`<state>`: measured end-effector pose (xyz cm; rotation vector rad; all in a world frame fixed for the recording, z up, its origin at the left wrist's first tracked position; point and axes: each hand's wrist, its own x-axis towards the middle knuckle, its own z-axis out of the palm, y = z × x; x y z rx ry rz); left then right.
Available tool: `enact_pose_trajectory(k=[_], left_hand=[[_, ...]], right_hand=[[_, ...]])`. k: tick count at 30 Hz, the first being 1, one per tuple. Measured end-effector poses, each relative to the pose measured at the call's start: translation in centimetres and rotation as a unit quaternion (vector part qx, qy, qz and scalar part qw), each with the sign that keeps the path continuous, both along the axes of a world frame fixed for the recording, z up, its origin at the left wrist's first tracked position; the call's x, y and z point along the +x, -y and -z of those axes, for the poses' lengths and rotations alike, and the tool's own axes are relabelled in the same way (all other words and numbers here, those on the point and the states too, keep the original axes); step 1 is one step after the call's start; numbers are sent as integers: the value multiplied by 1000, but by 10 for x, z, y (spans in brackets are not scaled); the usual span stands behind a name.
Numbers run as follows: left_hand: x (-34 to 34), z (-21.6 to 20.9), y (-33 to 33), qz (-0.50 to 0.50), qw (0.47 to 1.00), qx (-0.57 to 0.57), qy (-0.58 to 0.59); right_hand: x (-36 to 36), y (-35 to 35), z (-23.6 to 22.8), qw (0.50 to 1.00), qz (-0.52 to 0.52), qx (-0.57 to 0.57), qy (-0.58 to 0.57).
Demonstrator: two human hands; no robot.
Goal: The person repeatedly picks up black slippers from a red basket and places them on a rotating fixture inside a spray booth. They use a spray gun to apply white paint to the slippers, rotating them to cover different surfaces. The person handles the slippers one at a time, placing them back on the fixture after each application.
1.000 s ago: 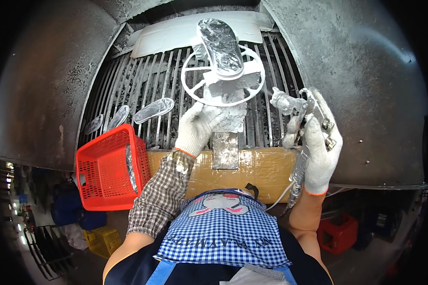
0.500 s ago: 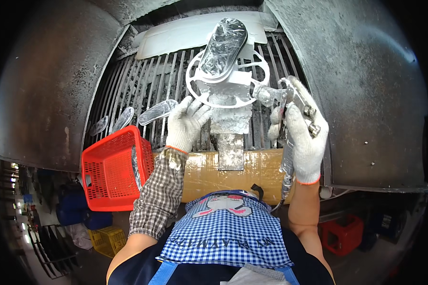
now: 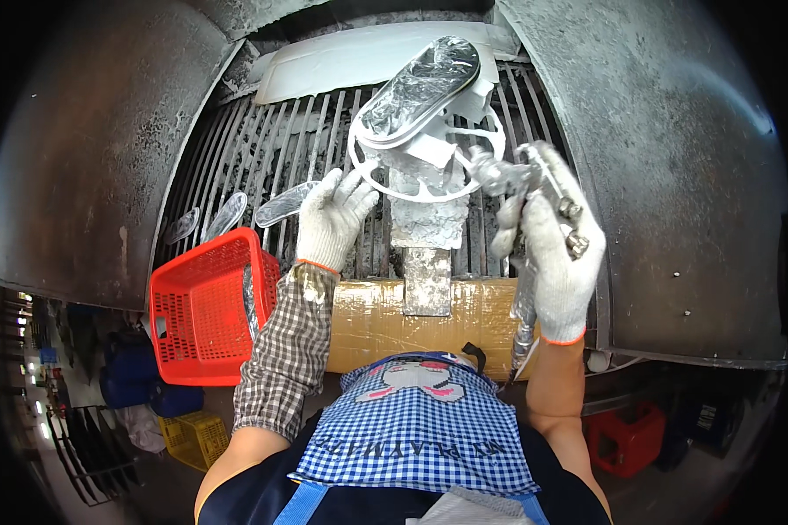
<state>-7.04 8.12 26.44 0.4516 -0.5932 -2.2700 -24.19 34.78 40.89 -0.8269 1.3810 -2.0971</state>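
A spray gun [image 3: 503,178] coated in whitish residue is gripped in my gloved right hand [image 3: 567,267], its nozzle end facing the right side of a white spoked wheel [image 3: 425,196]. On that wheel lies a shoe sole [image 3: 422,89] with a pale edge, its top covered in shiny clear film, tilted toward the far right. My left hand [image 3: 331,220], also in a white knit glove, is open with its fingers spread by the wheel's near left rim. Whether its fingertips touch the rim I cannot tell.
Slatted metal bars [image 3: 276,149] lie beneath, between dark metal side walls [image 3: 674,192]. Several film-covered sole shapes [image 3: 228,215] rest on the bars at left. A red plastic basket [image 3: 197,337] stands near my left forearm. Brown taped cardboard [image 3: 368,328] edges the front; a white board [image 3: 341,66] lies behind.
The wheel and the sole on it have turned clockwise, the sole's far end swinging right. My left hand has drawn slightly left, away from the rim. My right hand stays nearly in place.
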Motion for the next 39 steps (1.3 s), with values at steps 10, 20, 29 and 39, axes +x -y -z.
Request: enact_pose_trajectory(k=[10, 20, 29, 39], left_hand=[[-3, 0, 13, -30, 999, 5, -30], [-11, 5, 29, -73, 997, 8, 17], [-23, 34, -50, 40, 998, 42, 27], [-32, 27, -66, 45, 996, 75, -8]], right_hand=[[-9, 16, 10, 999, 7, -20, 30], [-20, 14, 13, 996, 57, -62, 30], [2, 16, 3, 999, 12, -43, 24], [-4, 28, -1, 998, 56, -32, 29]])
